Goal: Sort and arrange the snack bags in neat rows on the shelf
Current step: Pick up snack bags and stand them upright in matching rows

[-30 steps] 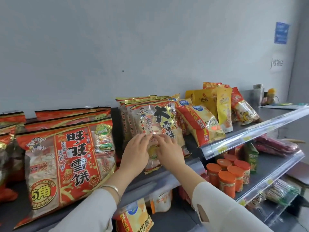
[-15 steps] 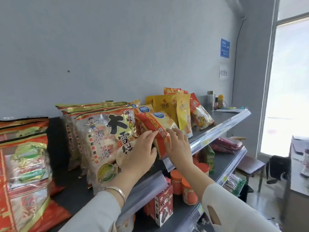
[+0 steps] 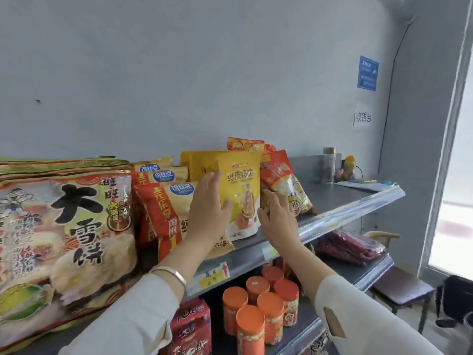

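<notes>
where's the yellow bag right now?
Head view, centre: the yellow bag stands upright near the front of the top shelf, between the left hand and right hand, chip bags on its left, a red bag on its right.

Grey wall (image 3: 179, 73) behind. Blue sign (image 3: 368, 73) high on the right, white paper notice (image 3: 363, 116) below it. Clear bottle (image 3: 329, 165) with metal cap upright at far corner, yellow figure (image 3: 349, 166) just beside it on the right, papers (image 3: 366, 185) flat in front of both. Lower shelf (image 3: 371, 275): cluster of orange-lidded jars (image 3: 261, 303), upright, touching; red boxes (image 3: 190, 326) to their left; dark red packets (image 3: 350, 245) lying further right. Chair (image 3: 401, 285) with purple seat past the lower shelf end, black bag (image 3: 458, 295) beside it. Bright window (image 3: 458, 201) at right edge.
</notes>
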Tool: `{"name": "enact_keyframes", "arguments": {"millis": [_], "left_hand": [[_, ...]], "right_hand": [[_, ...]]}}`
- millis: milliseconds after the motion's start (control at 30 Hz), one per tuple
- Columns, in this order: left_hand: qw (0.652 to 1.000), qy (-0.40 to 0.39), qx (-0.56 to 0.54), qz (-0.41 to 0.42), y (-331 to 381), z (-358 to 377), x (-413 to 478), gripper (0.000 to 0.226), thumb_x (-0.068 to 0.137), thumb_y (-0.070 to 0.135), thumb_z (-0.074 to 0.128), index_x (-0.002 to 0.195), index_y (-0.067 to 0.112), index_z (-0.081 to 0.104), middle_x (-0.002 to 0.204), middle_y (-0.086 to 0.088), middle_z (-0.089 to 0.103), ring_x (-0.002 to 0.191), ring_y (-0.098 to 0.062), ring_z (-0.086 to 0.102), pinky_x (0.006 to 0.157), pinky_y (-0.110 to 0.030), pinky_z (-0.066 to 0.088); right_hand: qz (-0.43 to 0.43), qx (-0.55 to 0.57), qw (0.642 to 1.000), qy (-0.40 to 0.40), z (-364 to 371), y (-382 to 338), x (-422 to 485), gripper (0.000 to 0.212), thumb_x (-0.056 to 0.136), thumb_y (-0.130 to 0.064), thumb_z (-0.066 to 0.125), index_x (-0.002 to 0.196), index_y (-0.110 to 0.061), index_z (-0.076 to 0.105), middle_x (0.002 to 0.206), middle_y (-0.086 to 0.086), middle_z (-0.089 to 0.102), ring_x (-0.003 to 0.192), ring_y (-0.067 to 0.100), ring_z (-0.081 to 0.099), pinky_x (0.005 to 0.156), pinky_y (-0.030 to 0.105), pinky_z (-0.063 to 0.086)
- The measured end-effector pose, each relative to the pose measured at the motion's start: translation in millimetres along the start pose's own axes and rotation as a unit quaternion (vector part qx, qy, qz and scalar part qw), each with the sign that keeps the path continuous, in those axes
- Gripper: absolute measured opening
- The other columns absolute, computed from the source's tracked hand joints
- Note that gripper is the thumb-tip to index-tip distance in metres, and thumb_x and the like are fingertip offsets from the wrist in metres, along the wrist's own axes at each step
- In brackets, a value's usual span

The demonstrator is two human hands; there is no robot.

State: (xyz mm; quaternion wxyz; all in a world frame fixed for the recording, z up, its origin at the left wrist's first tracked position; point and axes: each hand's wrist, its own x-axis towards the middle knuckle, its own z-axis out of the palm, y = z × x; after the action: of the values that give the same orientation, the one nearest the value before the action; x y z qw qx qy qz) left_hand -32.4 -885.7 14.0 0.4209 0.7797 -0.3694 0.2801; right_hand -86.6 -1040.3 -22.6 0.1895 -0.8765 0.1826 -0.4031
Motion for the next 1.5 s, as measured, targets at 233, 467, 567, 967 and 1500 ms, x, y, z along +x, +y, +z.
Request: {"name": "enact_keyframes", "arguments": {"millis": [233, 467, 567, 967, 1500], "left_hand": [[0.955, 0.068, -0.198, -0.209, 21, 39, 34, 0.091, 0.091, 0.01, 0.055, 0.148, 0.025, -0.015, 0.158, 0.001, -0.009, 0.145, -0.018, 0.0, 0.114, -0.033, 0.012], [0.924, 0.146, -0.254, -0.246, -2, 86, 47, 0.091, 0.087, 0.009, 0.059, 0.15, 0.019, -0.005, 0.157, -0.001, 0.004, 0.145, -0.017, 0.01, 0.119, -0.037, 0.013], [0.908, 0.155, -0.296, -0.251, -14, 97, 47, 0.09, 0.085, 0.013, 0.063, 0.15, 0.026, 0.002, 0.155, -0.001, 0.019, 0.141, -0.017, 0.024, 0.117, -0.042, 0.022], [0.913, 0.154, -0.261, -0.274, -6, 126, 47, 0.095, 0.087, 0.021, 0.063, 0.148, 0.036, -0.007, 0.153, 0.003, 0.025, 0.139, -0.017, 0.028, 0.115, -0.045, 0.025], [0.942, 0.219, -0.082, -0.239, 26, 103, 40, 0.074, 0.089, 0.018, 0.057, 0.15, 0.025, 0.015, 0.152, -0.005, 0.025, 0.139, -0.021, 0.027, 0.113, -0.046, 0.027]], "right_hand": [[0.048, 0.142, 0.988, -0.047, 18, 29, 52, 0.057, 0.096, -0.033, 0.051, 0.147, -0.019, 0.03, 0.146, 0.01, 0.036, 0.128, 0.03, 0.042, 0.099, 0.042, 0.042], [0.093, 0.346, 0.926, -0.118, 36, 36, 90, 0.063, 0.097, -0.036, 0.051, 0.151, -0.018, 0.024, 0.148, 0.004, 0.039, 0.135, 0.022, 0.039, 0.111, 0.039, 0.033], [0.1, 0.423, 0.888, -0.149, 42, 37, 101, 0.063, 0.096, -0.042, 0.05, 0.15, -0.023, 0.024, 0.145, 0.002, 0.043, 0.13, 0.019, 0.042, 0.102, 0.033, 0.036], [0.105, 0.441, 0.877, -0.156, 41, 56, 124, 0.067, 0.096, -0.048, 0.047, 0.15, -0.015, 0.025, 0.153, 0.007, 0.033, 0.138, 0.025, 0.034, 0.108, 0.04, 0.032], [-0.051, 0.395, 0.914, -0.073, 19, 73, 119, 0.058, 0.097, -0.031, 0.049, 0.149, -0.016, 0.028, 0.147, 0.006, 0.035, 0.134, 0.02, 0.036, 0.109, 0.037, 0.033]]}}
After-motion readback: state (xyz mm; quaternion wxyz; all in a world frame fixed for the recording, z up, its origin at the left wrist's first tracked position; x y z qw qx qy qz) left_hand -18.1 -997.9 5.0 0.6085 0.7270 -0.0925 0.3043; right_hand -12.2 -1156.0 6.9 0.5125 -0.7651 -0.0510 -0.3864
